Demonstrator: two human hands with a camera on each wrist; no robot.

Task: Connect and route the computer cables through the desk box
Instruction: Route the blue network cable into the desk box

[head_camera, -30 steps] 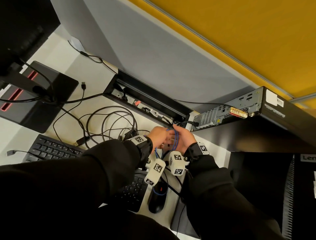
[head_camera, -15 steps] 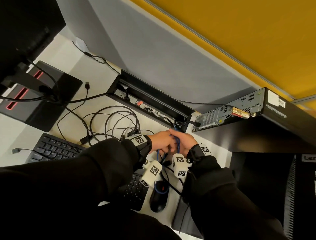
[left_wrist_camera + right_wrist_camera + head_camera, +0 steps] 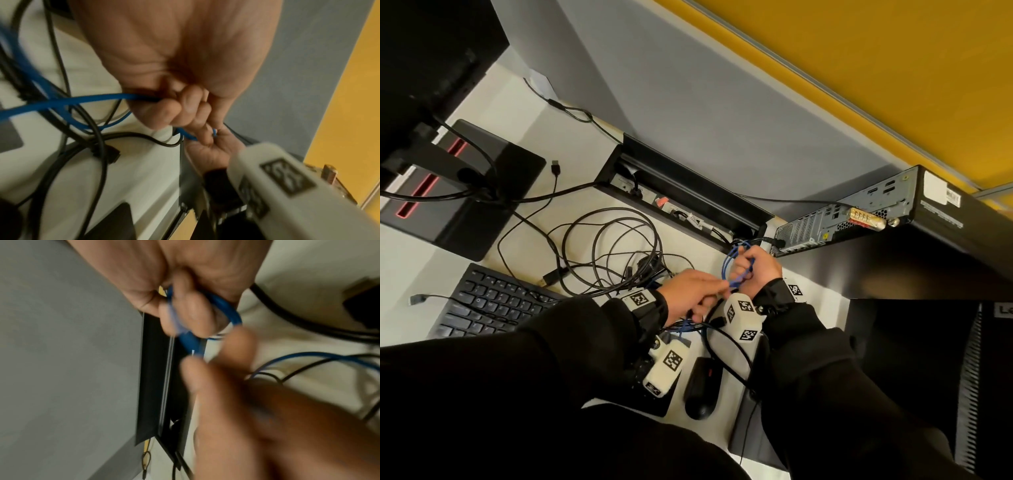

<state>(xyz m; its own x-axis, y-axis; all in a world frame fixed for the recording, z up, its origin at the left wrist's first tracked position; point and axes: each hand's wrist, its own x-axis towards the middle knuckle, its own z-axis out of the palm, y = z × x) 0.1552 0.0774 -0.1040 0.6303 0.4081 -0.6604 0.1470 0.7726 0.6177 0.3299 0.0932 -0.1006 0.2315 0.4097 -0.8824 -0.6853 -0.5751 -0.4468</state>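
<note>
Since the earlier frames the two hands have drawn slightly apart, and the blue cable now shows as a looped bundle in the right fist rather than a strand between touching hands.

Head view: the right hand (image 3: 755,270) is curled round the blue cable (image 3: 729,265), its coils standing up just in front of the open desk box (image 3: 688,192), near the box's right end and beside the small computer (image 3: 859,212). The left hand (image 3: 693,294) sits just left of it, fingers bent, pinching the cable's lower run. Black cables (image 3: 606,253) lie coiled on the desk (image 3: 524,113) between the keyboard (image 3: 493,305) and the box. A mouse (image 3: 702,387) rests below the wrists.

Left wrist view: the left hand (image 3: 174,65) has its fingers (image 3: 164,112) folded tight on the blue cable (image 3: 82,99), which runs off left over black leads. The right hand (image 3: 213,146) lies beyond, touching the same cable.

Right wrist view: blurred, but the right hand (image 3: 185,280) clamps a blue loop (image 3: 228,309) with curled fingers (image 3: 197,316). The left hand (image 3: 246,402) reaches in from below, its fingertips at the cable. The dark desk box (image 3: 156,386) lies just behind.
</note>
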